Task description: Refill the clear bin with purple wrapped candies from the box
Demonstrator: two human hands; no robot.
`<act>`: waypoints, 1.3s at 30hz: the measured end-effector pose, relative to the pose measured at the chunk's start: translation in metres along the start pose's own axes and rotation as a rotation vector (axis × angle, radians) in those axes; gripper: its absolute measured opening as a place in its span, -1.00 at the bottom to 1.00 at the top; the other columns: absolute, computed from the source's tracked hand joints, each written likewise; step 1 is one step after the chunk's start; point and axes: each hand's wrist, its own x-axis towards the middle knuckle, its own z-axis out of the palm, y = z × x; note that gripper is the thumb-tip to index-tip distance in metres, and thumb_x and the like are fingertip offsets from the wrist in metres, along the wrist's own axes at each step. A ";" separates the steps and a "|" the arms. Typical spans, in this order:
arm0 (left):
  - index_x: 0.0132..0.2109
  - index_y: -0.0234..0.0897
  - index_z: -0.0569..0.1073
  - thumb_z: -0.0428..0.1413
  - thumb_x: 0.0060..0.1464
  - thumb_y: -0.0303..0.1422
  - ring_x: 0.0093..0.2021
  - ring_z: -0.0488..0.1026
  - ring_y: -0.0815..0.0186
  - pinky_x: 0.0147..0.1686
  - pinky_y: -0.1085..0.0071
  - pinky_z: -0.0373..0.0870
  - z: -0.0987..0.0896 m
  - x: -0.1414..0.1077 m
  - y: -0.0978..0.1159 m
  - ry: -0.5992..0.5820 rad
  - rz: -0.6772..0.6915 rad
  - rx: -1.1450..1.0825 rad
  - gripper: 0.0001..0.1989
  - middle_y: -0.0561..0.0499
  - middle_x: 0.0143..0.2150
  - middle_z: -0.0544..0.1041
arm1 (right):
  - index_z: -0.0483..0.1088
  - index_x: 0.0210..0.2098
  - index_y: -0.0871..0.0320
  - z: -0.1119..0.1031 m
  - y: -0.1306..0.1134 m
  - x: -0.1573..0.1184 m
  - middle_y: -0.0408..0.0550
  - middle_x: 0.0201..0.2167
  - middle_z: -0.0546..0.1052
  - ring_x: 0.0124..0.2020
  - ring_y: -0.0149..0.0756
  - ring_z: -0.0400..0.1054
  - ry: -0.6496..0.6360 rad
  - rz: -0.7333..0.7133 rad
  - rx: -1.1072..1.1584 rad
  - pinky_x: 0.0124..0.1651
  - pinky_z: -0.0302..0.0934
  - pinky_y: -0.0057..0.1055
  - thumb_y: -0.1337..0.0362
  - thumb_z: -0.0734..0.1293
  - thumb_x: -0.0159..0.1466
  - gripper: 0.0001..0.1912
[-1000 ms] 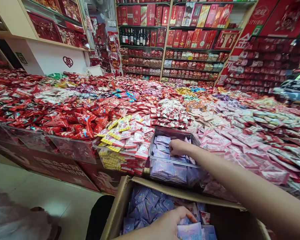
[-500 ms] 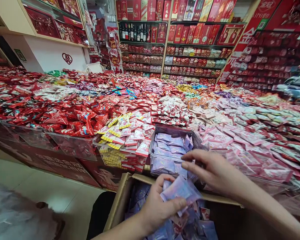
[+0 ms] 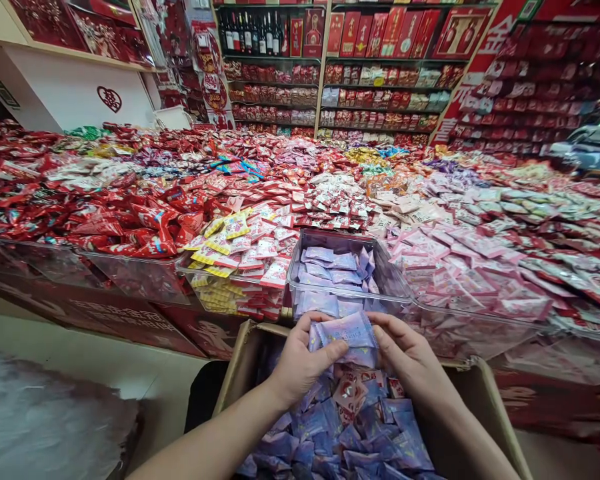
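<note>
Between my two hands are a few purple candy packets [image 3: 347,331], stacked over the cardboard box. My left hand [image 3: 300,365] is closed round their left side, thumb across the front. At the right end of the packets, my right hand [image 3: 405,352] pinches them between thumb and fingers. Just beyond stands a clear plastic bin [image 3: 353,292] partly filled with purple packets [image 3: 325,275], neatly laid toward its left. Below my hands, the open cardboard box [image 3: 497,407] holds many loose purple packets [image 3: 313,427] and several red-and-white packets [image 3: 350,395].
Yellow-and-white packets [image 3: 223,243] fill the bin to the left; pink packets [image 3: 470,267] are heaped to the right. Red packets [image 3: 150,220] lie farther left. Shelves [image 3: 275,59] with bottles and boxes stand behind. A whitish wrapped bundle [image 3: 50,417] is at lower left.
My right hand has come down from the clear bin's front to the packets in my left hand. My left hand has risen slightly, and the view has tilted downward.
</note>
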 end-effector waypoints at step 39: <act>-0.23 -0.25 0.17 0.09 -0.19 -0.49 -0.67 0.11 0.56 -0.59 0.59 0.16 -0.004 -0.014 -0.011 -0.176 -0.116 0.142 -0.67 0.20 -0.59 0.25 | 0.41 -0.20 0.30 0.003 -0.043 0.190 0.23 -0.23 0.46 -0.19 -0.08 0.34 0.008 0.070 -1.550 -0.27 0.18 -0.36 0.37 0.21 0.04 -0.67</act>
